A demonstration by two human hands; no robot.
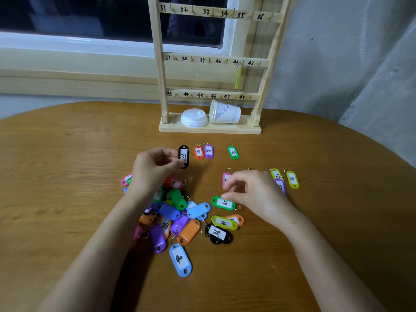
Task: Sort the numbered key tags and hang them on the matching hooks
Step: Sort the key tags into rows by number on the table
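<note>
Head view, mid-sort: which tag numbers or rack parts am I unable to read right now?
All in the head view:
- Pink tag: number covered by the right hand.
- Purple tag beside that hand: number partly hidden by it.
- Dark blue tag and orange tag: blank sides up.
- Yellow-green tag on hook 41: edge-on, unreadable.
- Rack: top cut off by the frame edge.

One wooden rack (209,129), three numbered rails in view, six numbers each; one yellow-green tag (238,78) hanging on it; one paper cup (224,111) and one lid stack (193,118) on its base; before the rack, one black tag (183,156), one red tag (199,152), one purple tag (208,151), one green tag (233,152); farther from the rack, some two dozen loose tags (180,260), overlapping.
</note>
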